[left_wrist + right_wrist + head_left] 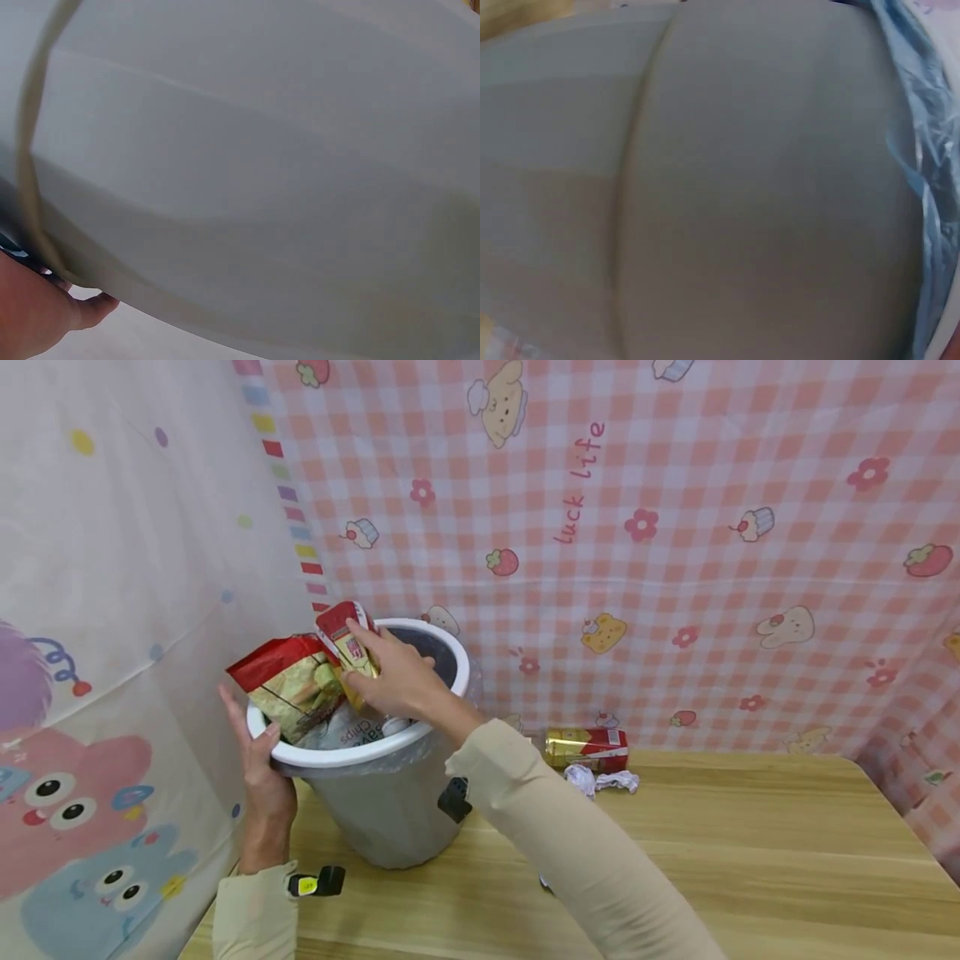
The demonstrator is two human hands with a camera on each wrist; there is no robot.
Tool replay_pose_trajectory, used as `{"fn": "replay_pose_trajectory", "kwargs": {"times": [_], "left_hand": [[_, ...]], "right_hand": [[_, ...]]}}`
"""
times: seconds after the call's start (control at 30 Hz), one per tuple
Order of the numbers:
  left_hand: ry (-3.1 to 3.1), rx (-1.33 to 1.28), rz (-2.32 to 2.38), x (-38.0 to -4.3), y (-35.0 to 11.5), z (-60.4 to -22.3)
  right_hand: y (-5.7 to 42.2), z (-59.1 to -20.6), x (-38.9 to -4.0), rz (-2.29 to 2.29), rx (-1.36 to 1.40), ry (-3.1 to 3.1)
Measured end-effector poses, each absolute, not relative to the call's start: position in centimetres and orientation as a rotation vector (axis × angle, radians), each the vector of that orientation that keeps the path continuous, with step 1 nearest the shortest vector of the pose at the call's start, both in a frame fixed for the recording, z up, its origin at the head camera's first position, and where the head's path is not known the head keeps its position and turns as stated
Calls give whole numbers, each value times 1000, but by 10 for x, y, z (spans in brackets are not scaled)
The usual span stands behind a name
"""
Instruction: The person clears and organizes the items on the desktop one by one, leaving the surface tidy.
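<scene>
A grey trash bin with a white rim stands on the table, tilted a little to the left. My left hand holds its rim at the near left, thumb over the top; the left wrist view shows part of this hand against the bin's grey side. Over the bin's mouth, my right hand grips a red and gold can. Beside the can, a red and green snack bag sticks up past the rim. Lower inside lies a greyish bag with the word "Chips". The right wrist view shows only the bin and its liner.
Another red and gold can lies on its side at the table's back edge, with crumpled white paper in front of it. The wooden table extends right. A pink checked cloth hangs behind, a white printed one at left.
</scene>
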State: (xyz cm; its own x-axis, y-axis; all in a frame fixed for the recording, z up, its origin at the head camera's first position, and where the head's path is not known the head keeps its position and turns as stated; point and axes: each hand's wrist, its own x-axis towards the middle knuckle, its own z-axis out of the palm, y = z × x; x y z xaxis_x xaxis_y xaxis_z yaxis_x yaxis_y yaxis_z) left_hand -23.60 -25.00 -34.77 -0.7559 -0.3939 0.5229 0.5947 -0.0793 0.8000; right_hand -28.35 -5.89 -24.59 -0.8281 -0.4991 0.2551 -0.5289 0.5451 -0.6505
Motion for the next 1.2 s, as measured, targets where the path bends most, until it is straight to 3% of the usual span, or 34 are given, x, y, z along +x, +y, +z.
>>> {"fn": "replay_pose_trajectory", "kwargs": {"times": [0.53, 1.2], "left_hand": [[-1552, -181, -1883, -236, -249, -349], [-1513, -198, -1892, -236, -246, -349]], "right_hand": [[-69, -251, -290, 767, 829, -3078], [-73, -250, -288, 407, 943, -3344]]}}
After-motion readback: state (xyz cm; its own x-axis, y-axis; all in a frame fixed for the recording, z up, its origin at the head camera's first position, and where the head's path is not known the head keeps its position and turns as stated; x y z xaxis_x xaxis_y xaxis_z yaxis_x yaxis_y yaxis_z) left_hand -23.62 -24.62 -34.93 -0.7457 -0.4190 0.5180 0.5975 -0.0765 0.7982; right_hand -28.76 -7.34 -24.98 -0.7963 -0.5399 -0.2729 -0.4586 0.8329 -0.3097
